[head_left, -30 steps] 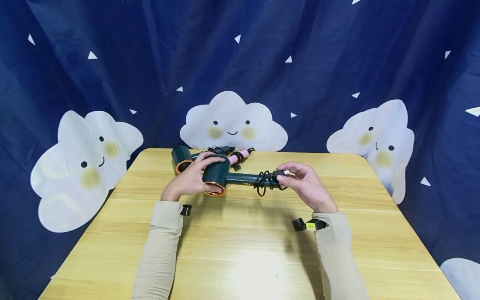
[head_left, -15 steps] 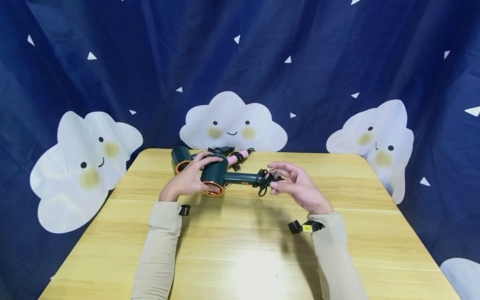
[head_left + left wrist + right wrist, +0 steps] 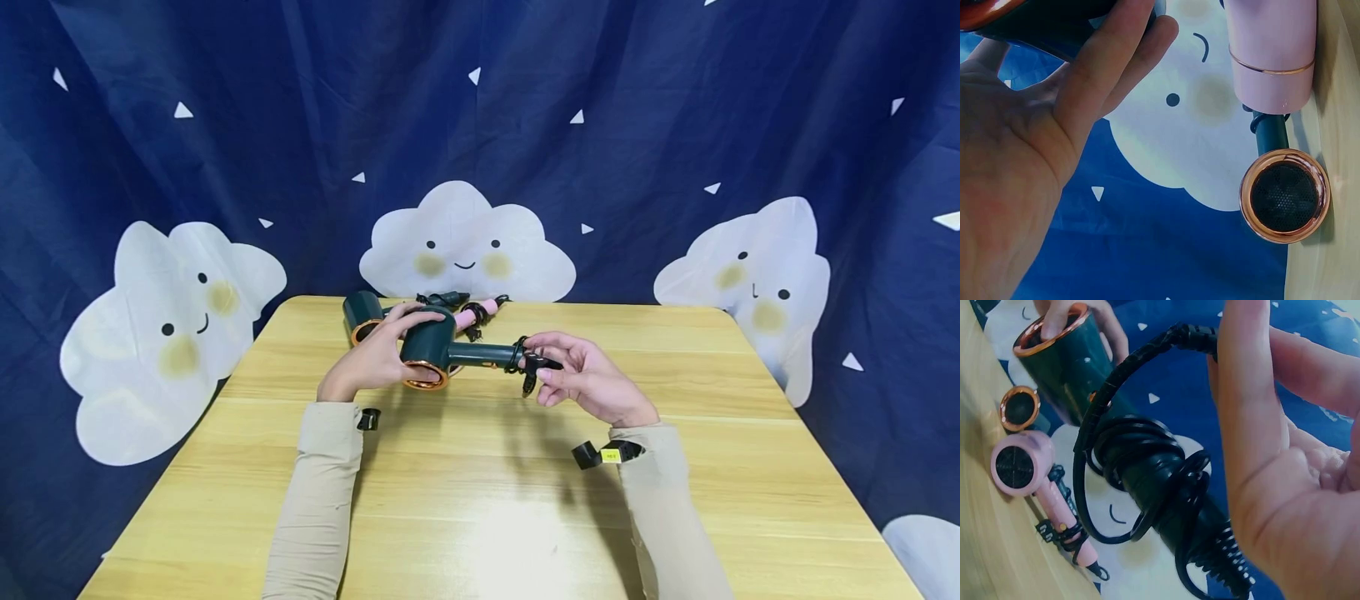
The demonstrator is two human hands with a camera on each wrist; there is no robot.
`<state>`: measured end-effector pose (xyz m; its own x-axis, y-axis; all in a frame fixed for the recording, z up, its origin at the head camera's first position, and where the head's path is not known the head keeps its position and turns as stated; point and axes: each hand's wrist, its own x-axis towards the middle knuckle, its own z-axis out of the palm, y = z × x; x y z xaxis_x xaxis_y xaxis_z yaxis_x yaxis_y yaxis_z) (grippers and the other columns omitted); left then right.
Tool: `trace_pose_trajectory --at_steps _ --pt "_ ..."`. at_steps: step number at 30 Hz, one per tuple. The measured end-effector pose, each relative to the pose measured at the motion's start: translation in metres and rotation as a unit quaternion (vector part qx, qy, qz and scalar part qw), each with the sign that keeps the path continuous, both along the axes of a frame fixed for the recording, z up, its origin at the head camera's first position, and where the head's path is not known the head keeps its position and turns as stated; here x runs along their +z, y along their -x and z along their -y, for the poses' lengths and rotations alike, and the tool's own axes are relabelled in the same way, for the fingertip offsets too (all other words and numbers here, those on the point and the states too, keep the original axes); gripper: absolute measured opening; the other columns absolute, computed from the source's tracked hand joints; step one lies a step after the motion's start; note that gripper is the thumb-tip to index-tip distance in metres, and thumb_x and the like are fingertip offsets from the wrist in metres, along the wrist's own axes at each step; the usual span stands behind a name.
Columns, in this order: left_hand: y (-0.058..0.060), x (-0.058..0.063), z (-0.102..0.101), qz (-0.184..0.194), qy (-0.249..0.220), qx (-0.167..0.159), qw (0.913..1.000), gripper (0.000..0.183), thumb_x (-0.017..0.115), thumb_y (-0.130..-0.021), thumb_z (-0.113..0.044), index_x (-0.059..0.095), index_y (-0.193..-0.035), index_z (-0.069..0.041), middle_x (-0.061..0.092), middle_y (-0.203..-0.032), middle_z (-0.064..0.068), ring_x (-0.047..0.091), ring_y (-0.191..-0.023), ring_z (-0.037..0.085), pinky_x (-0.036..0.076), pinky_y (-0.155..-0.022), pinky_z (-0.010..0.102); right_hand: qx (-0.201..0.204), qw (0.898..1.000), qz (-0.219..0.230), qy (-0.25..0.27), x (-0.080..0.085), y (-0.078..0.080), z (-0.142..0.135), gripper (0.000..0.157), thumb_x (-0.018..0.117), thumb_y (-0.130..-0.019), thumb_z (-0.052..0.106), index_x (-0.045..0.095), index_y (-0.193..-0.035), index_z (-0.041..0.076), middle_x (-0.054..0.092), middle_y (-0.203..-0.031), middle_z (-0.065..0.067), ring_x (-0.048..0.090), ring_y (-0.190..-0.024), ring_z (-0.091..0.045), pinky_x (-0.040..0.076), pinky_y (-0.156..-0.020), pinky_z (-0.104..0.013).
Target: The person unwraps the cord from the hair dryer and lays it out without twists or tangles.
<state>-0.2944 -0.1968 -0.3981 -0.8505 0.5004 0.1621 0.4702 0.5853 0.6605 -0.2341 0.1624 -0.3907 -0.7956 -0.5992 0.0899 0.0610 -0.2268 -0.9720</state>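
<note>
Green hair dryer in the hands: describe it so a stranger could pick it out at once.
Above the wooden table, look between the left hand and right hand. The hair dryer there is dark green, with a copper-coloured rim and a black cord wound around its handle. Only this one is held up; another green dryer and a pink dryer lie beyond it.

I wear long beige sleeves, plain and softly creased. My left sleeve (image 3: 311,508) ends in a broad cuff by my left hand (image 3: 375,357), where a small black fitting (image 3: 369,419) shows on the inner side. On my right sleeve (image 3: 670,512), near my right hand (image 3: 596,383), sits a larger, blocky black device (image 3: 632,450) with a yellow label (image 3: 611,456), its print unreadable.
</note>
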Motion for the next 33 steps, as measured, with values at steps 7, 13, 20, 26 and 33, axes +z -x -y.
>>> trace_pose_trajectory --at_steps 7,13,20,26,33 --pt "0.001 0.0 0.001 -0.012 -0.002 0.001 0.9999 0.092 0.097 -0.071 -0.031 0.05 -0.148 -0.043 0.03 -0.163 0.006 0.047 -0.134 0.039 0.047 -0.106 0.064 0.044 0.999 -0.006 0.007 -0.006 0.005 -0.001 0.042 0.053 -0.102 -0.008 0.043 -0.143 -0.005 0.067 -0.126 -0.008 0.078 -0.087 -0.024 0.064 -0.08 -0.035" --pt "0.002 0.0 0.001 -0.013 -0.002 0.005 0.9999 0.092 0.097 -0.071 -0.031 0.05 -0.148 -0.043 0.03 -0.163 0.006 0.046 -0.134 0.039 0.047 -0.106 0.06 0.048 0.998 -0.03 -0.034 -0.01 0.005 -0.001 0.035 0.06 -0.1 -0.005 0.052 -0.134 -0.001 0.069 -0.118 -0.007 0.078 -0.091 -0.022 0.063 -0.086 -0.039" --pt "0.001 0.001 0.002 -0.016 -0.007 0.006 0.9998 0.093 0.098 -0.069 -0.032 0.05 -0.149 -0.04 0.029 -0.164 0.008 0.046 -0.135 0.041 0.047 -0.105 0.062 0.063 0.988 -0.096 -0.1 -0.012 0.005 -0.004 0.033 0.064 -0.098 -0.003 0.06 -0.13 -0.002 0.07 -0.121 -0.015 0.079 -0.093 -0.028 0.063 -0.086 -0.046" --pt "0.001 -0.001 0.005 -0.022 -0.011 0.012 0.9996 0.093 0.098 -0.069 -0.03 0.051 -0.149 -0.038 0.03 -0.164 0.007 0.045 -0.136 0.04 0.046 -0.107 0.062 0.092 0.983 -0.099 -0.12 -0.014 0.006 -0.007 0.04 0.066 -0.099 0.001 0.056 -0.136 -0.008 0.069 -0.129 -0.017 0.077 -0.103 -0.034 0.059 -0.096 -0.044" --pt "0.001 0.001 0.008 -0.02 -0.015 0.013 0.9996 0.093 0.099 -0.068 -0.03 0.052 -0.148 -0.036 0.028 -0.165 0.009 0.046 -0.136 0.042 0.045 -0.108 0.065 0.111 0.976 -0.113 -0.149 -0.022 0.012 -0.009 0.036 0.063 -0.102 0.006 0.06 -0.132 -0.012 0.073 -0.127 -0.008 0.076 -0.105 -0.029 0.056 -0.099 -0.052"
